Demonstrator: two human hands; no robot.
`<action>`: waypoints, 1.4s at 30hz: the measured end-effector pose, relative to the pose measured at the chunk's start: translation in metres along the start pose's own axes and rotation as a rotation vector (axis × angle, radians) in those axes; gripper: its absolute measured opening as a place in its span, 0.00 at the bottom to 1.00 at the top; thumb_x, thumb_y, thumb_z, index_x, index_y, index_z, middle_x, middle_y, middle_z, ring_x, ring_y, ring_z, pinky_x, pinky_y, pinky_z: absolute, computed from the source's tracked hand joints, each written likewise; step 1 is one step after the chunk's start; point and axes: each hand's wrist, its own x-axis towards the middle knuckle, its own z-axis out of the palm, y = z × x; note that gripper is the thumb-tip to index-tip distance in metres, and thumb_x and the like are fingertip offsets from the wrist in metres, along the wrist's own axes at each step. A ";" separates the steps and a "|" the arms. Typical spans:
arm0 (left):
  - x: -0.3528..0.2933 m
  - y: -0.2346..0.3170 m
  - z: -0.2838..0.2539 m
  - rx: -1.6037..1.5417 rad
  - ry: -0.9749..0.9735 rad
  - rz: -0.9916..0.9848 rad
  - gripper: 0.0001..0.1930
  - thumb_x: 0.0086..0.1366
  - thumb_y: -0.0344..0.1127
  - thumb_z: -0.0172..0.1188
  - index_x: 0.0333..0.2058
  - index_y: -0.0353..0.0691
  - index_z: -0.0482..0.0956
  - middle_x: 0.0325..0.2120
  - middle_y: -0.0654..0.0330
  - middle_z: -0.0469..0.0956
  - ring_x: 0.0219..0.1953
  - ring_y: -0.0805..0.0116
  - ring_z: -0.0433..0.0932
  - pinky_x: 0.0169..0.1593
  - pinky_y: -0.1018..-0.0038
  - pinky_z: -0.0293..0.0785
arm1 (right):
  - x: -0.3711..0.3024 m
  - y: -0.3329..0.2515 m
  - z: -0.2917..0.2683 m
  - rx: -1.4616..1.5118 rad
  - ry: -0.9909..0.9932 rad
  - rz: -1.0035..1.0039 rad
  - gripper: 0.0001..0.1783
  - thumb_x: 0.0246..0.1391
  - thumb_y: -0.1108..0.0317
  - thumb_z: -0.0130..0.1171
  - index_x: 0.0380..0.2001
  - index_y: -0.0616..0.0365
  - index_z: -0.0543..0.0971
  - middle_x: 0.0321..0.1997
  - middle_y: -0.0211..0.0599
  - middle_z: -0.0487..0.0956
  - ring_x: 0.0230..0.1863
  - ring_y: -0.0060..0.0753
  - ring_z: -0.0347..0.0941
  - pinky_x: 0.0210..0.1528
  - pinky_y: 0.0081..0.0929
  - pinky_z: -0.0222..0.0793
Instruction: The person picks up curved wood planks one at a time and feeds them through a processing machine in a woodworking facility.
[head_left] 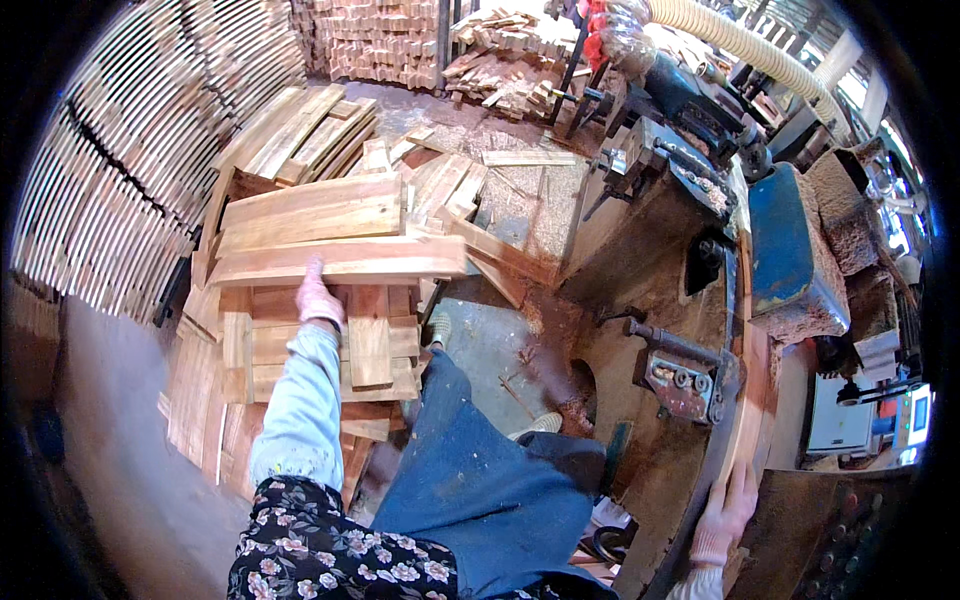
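Note:
My left hand [318, 298], in a pale pinkish glove, reaches out over a stack of planks. Its fingers are closed over the near edge of a long wooden board [390, 258] lying across the top of the stack. Far to the right, my gloved right hand [726, 515] rests on the near end of a wooden strip [745, 440] on the machine's bed. The fingers there stretch forward along the wood. This strip runs away from me against the machine's guide, beside a metal roller bracket [685, 380].
A woodworking machine [640, 250] with a blue housing [795, 250] and a ribbed hose [750, 45] fills the right side. Tall stacks of boards [130, 160] stand at the left. Loose offcuts [450, 185] and sawdust lie on the floor ahead. A control panel [850, 530] sits at the lower right.

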 end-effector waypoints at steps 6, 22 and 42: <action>-0.220 -0.036 0.030 0.115 -0.506 -0.150 0.19 0.70 0.44 0.66 0.52 0.38 0.80 0.44 0.56 0.85 0.41 0.62 0.86 0.46 0.64 0.88 | 0.040 -0.076 -0.001 0.390 0.033 -0.190 0.30 0.52 0.72 0.70 0.61 0.61 0.80 0.63 0.53 0.79 0.64 0.55 0.75 0.70 0.46 0.67; -0.305 -0.097 0.150 0.678 -1.239 0.296 0.21 0.64 0.33 0.67 0.54 0.38 0.74 0.33 0.58 0.77 0.37 0.66 0.78 0.43 0.66 0.79 | -0.313 -0.052 -0.130 -0.072 -0.200 0.755 0.63 0.29 0.61 0.79 0.74 0.57 0.63 0.61 0.56 0.75 0.62 0.62 0.71 0.65 0.52 0.69; 0.073 0.077 0.178 2.293 -0.490 0.987 0.38 0.38 0.69 0.79 0.34 0.38 0.88 0.35 0.49 0.87 0.37 0.53 0.86 0.43 0.64 0.81 | 0.050 -0.030 0.011 0.027 0.339 0.128 0.58 0.32 0.63 0.77 0.72 0.59 0.67 0.68 0.56 0.71 0.67 0.60 0.69 0.70 0.50 0.65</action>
